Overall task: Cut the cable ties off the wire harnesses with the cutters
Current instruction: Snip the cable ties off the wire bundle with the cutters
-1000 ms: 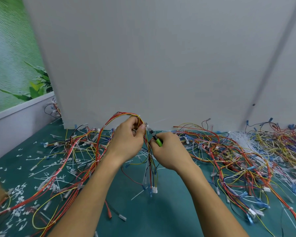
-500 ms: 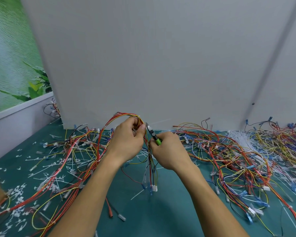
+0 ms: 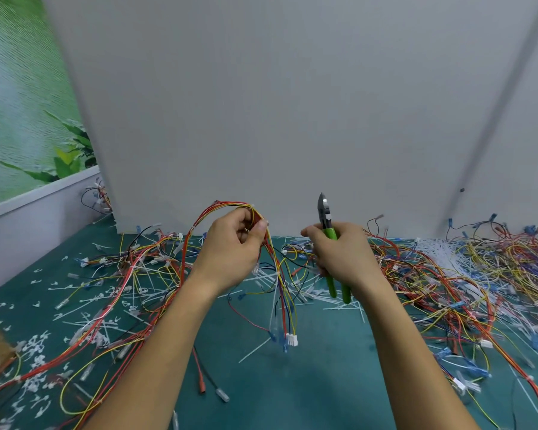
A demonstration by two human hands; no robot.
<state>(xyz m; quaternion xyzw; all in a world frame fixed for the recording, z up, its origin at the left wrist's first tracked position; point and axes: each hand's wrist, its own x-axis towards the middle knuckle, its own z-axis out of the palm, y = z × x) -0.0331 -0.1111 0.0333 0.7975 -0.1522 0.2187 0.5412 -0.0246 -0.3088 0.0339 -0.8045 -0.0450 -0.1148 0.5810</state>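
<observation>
My left hand grips a harness of red, yellow and blue wires at its bend, held up above the green mat. The wire ends hang down to white connectors. My right hand grips the green-handled cutters, whose jaws point straight up and look shut. A gap of about a hand's width separates the cutters from the harness. No cable tie can be made out on the part of the harness I hold.
Tangled harnesses lie in piles on the left and right of the green mat. Cut white ties litter the mat. A grey wall panel stands close behind.
My right hand has pulled the cutters away from the harness, rightward, and turned their jaws upright. My left hand still holds the harness in about the same place.
</observation>
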